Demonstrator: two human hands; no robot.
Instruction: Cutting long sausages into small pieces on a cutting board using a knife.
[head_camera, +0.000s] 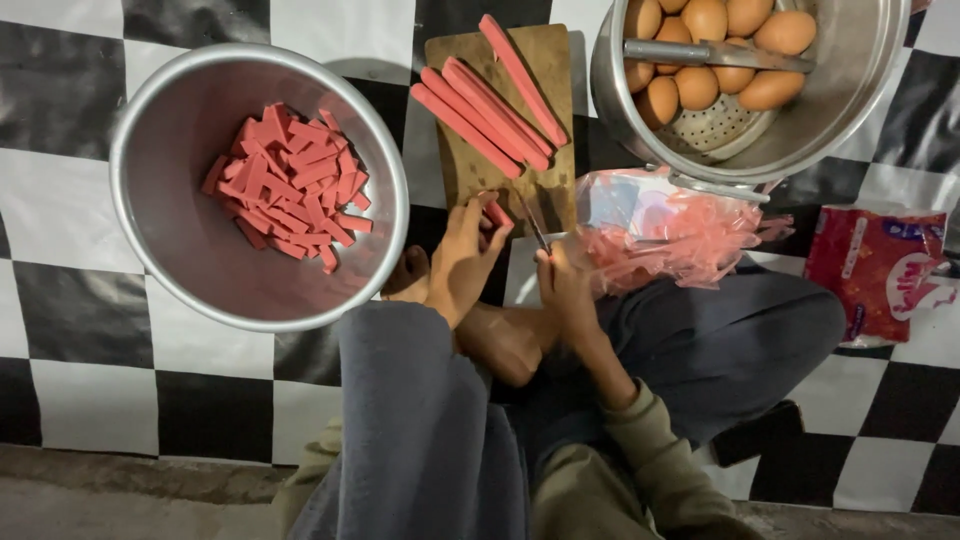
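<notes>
1. Black-and-white checkered floor covering (60, 330) fills the frame, and the person sits on it with knees drawn up in grey trousers at lower centre.
2. Just above the knees, at centre, lies a brown wooden cutting board (500, 170); several long pink-red sausage sticks (480, 115) rest across its upper half, side by side and slanting.
3. At the board's lower edge, the left hand (462, 262) pinches a short pink sausage piece (494, 212), fingers closed on it and pressing it to the wood.
4. Just right of that, the right hand (565, 285) is closed around the handle of a small thin-bladed knife (533, 225), whose blade points up toward the piece.
5. To cut well here, I judge the left fingertips should stay curled back from the blade, and the piece should lie flat so the strips match those already cut.
6. In the upper left sits a round silver metal bowl (180, 250) holding a heap of short pink sausage strips (288, 190).
7. In the upper right stands a large metal steamer pot (850, 70) with brown eggs (700, 85) on its perforated insert; a long metal utensil (715, 55) lies across them.
8. Below the pot, touching the board's right edge, a crumpled clear plastic bag of pink wrappers (665, 230) lies beside the right hand; a red printed packet (880, 270) lies farther right.
</notes>
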